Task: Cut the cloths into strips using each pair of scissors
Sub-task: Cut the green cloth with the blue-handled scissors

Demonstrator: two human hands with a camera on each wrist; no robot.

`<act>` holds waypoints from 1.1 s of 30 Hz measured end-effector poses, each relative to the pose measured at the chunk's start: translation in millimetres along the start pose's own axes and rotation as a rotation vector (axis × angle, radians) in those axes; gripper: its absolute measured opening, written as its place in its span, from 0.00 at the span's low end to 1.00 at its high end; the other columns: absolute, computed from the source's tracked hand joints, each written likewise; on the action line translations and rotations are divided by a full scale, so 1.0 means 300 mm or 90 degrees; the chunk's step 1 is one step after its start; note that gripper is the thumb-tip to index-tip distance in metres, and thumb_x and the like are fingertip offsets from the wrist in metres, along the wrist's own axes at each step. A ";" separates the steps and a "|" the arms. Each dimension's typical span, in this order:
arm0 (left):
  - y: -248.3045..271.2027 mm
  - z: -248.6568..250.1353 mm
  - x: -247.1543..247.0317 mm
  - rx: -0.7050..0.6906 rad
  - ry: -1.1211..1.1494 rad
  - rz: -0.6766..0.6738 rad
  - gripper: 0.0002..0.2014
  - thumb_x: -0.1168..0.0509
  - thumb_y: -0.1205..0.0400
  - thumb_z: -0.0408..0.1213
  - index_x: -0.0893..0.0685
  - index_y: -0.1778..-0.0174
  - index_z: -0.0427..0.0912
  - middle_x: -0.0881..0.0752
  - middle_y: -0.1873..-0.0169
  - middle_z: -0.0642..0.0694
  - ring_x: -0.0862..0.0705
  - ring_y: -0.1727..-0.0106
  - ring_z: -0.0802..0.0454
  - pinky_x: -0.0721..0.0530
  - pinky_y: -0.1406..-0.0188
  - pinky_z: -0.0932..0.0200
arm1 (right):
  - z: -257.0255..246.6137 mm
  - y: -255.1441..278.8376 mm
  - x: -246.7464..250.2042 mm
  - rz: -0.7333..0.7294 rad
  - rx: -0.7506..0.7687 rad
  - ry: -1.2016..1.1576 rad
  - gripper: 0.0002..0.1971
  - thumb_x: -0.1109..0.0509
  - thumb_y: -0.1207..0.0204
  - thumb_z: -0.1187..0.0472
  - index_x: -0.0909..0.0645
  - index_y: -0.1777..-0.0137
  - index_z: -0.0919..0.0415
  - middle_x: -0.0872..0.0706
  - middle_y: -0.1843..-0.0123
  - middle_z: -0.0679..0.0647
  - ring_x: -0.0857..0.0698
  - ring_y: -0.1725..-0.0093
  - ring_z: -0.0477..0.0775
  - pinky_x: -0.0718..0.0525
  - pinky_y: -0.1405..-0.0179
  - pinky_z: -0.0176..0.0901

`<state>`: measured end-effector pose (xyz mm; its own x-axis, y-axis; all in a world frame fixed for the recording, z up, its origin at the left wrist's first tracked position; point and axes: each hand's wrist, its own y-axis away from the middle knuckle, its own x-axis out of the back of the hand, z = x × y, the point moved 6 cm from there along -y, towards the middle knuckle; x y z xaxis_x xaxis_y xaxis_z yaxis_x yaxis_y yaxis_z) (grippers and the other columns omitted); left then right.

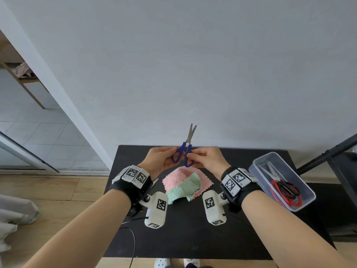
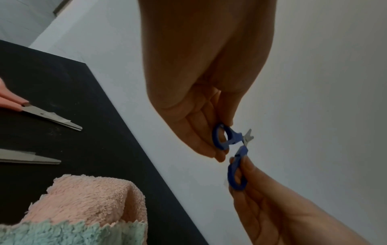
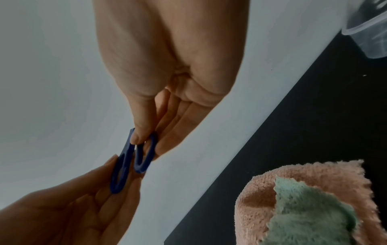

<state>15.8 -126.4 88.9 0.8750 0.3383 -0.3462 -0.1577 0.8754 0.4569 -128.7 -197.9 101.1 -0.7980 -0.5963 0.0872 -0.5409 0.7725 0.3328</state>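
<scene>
— Hands, two: how are they occupied?
— One handle loop of the blue scissors [image 1: 185, 149] is pinched by the left hand [image 1: 160, 161], the other by the right hand [image 1: 207, 159]; the blades are parted, pointing up, raised above the table [image 1: 193, 238].

— Cloths, where are they kept?
— A pink cloth [image 1: 177, 176] is heaped on the table under the hands, with a green cloth [image 1: 186, 188] laid over it.

— Other scissors?
— Red scissors [image 1: 284, 188] are stored in a clear box [image 1: 270, 158] at the right; two more blades [image 2: 52, 118] are seen at the left.
</scene>
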 end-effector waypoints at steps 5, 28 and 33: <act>-0.005 -0.005 -0.055 0.023 -0.024 -0.041 0.12 0.42 0.13 0.31 0.16 0.41 0.31 0.12 0.47 0.33 0.10 0.49 0.44 0.12 0.46 0.55 | -0.003 -0.010 0.024 0.023 0.007 0.008 0.10 0.25 0.26 0.67 0.13 0.46 0.68 0.09 0.54 0.63 0.09 0.57 0.54 0.10 0.54 0.42; -0.085 -0.106 -0.324 0.045 -0.197 -0.145 0.11 0.32 0.19 0.31 0.13 0.43 0.32 0.11 0.49 0.31 0.11 0.44 0.40 0.15 0.40 0.52 | 0.037 0.102 0.278 0.163 0.046 0.317 0.11 0.21 0.36 0.57 0.09 0.53 0.57 0.08 0.59 0.52 0.10 0.56 0.49 0.12 0.50 0.52; -0.145 -0.149 -0.437 -0.009 -0.502 -0.104 0.09 0.32 0.19 0.40 0.12 0.48 0.39 0.10 0.55 0.42 0.13 0.57 0.48 0.14 0.52 0.56 | 0.079 0.161 0.415 0.201 0.005 0.339 0.13 0.23 0.33 0.59 0.11 0.48 0.58 0.08 0.55 0.52 0.11 0.53 0.50 0.14 0.45 0.51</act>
<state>-112.5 -193.3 77.8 0.9521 -0.1334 0.2750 -0.0004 0.8991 0.4377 -260.5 -229.5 105.8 -0.6785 -0.3638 0.6381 -0.3031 0.9300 0.2080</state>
